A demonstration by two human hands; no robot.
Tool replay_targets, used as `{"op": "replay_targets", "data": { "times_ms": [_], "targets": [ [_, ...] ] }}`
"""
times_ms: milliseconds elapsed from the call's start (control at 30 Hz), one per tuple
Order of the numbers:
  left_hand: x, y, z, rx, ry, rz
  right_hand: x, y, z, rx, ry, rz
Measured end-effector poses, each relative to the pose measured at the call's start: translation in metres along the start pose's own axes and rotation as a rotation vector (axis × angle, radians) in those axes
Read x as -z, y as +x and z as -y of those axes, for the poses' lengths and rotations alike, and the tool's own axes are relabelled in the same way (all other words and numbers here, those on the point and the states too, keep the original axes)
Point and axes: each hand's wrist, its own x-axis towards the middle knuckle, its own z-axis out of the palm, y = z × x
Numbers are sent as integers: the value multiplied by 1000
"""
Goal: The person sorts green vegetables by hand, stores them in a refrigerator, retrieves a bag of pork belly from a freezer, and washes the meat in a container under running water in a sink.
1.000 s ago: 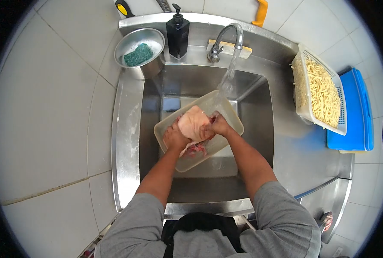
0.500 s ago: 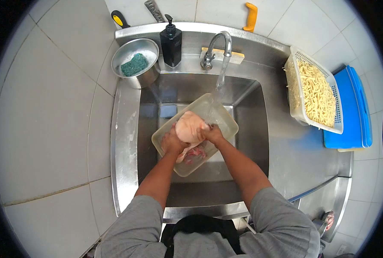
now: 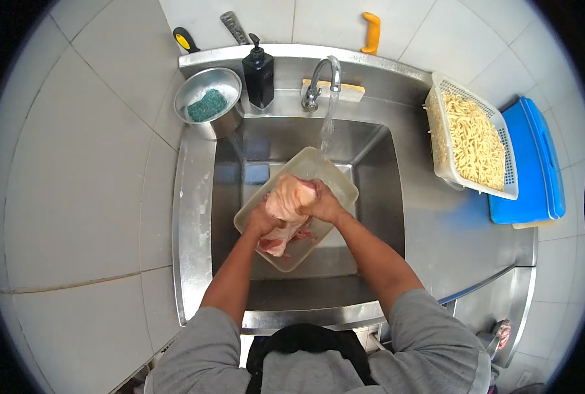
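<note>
A large piece of raw meat with pale skin (image 3: 284, 199) is held over a translucent plastic tub (image 3: 340, 178) inside the steel sink (image 3: 325, 289). My left hand (image 3: 262, 220) grips its left side, and my right hand (image 3: 324, 202) is closed round its upper right side. Red flesh shows at the lower end of the piece, low in the tub. From the faucet (image 3: 332, 69) water runs down at the tub's far edge. The undersides of the meat and some fingertips are hidden.
At the back left stand a metal bowl (image 3: 228, 121) with a green scouring pad (image 3: 207, 106) and a black pump bottle (image 3: 259, 82). A white basket of pale strips (image 3: 475, 141) and a blue container (image 3: 525, 164) are on the right. An orange handle (image 3: 371, 33) lies behind the sink.
The meat has been turned and tilted between my hands, and more of its red lower end shows. Both hands stay on it. The whole view has shifted slightly.
</note>
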Motion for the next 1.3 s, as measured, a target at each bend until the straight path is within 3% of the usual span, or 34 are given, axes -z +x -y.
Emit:
{"op": "replay_targets", "data": {
  "times_ms": [67, 133, 200, 233, 267, 300, 400, 433, 467, 500, 533, 600, 633, 733, 833, 900, 933, 1000, 1067, 1133, 1167, 1233, 1267, 1300],
  "targets": [
    [-6, 2, -1, -45, -7, -40, 2, -7, 21, -82, -230, -162],
    [-6, 1, 0, -79, -18, -79, 12, -12, 51, -73, -251, -139],
    [3, 0, 0, -43, -70, 127, 19, -8, 63, -64, -270, -118],
    [7, -6, -3, -39, -72, 127, 20, -3, 64, -204, -299, -137],
    [13, -14, -5, 87, -406, 309, 21, 2, 65, -344, -326, -154],
    [16, -19, -5, 216, -742, 486, 22, 9, 65, -347, -322, -147],
    [-41, 61, 85, 308, -867, 667, 21, 34, 46, -441, -291, -259],
    [-34, 55, 67, 311, -865, 672, 9, 50, 24, -450, -149, -81],
    [-18, 38, 33, 143, -749, 468, 0, 59, 12, -452, -7, 100],
    [-13, 28, 10, -19, -624, 262, 0, 42, 38, -663, 601, 168],
    [-23, 27, 6, -11, -619, 261, -9, 45, 25, -666, 609, 174],
    [-46, 26, 0, -106, 170, 14, -19, 51, 0, -564, 704, 88],
    [-56, 25, 3, -105, 305, -159, -15, 51, 1, -563, 707, 85],
    [-58, 28, 9, 12, 297, -120, 6, 49, -8, -556, 650, -20],
    [-71, 53, 42, -79, 225, -127, 11, 43, -21, -455, 678, 176],
    [-69, 58, 41, -77, 179, -110, 5, 42, -20, -318, 330, 35],
    [-69, 57, 38, -42, 153, -86, 4, 40, -17, -318, 332, 34],
    [-70, 52, 35, -20, 171, -89, 2, 37, -7, -437, 939, 3],
    [-76, 44, 29, 0, 186, -96, 8, 34, 10, -438, 779, -5],
    [-86, 23, 13, -119, 419, -561, 6, 36, 12, -433, 621, -15],
    [-86, 15, 2, -125, 422, -565, 4, 40, 8, -386, 675, 15],
    [-86, -6, -20, -313, 408, -303, 4, 42, 9, -341, 726, 37],
    [-91, -11, -19, -316, 407, -302, 4, 45, 14, -363, 817, -21],
    [-95, -16, -17, -553, 530, -216, 5, 48, 18, -382, 905, -76]
  ]
}}
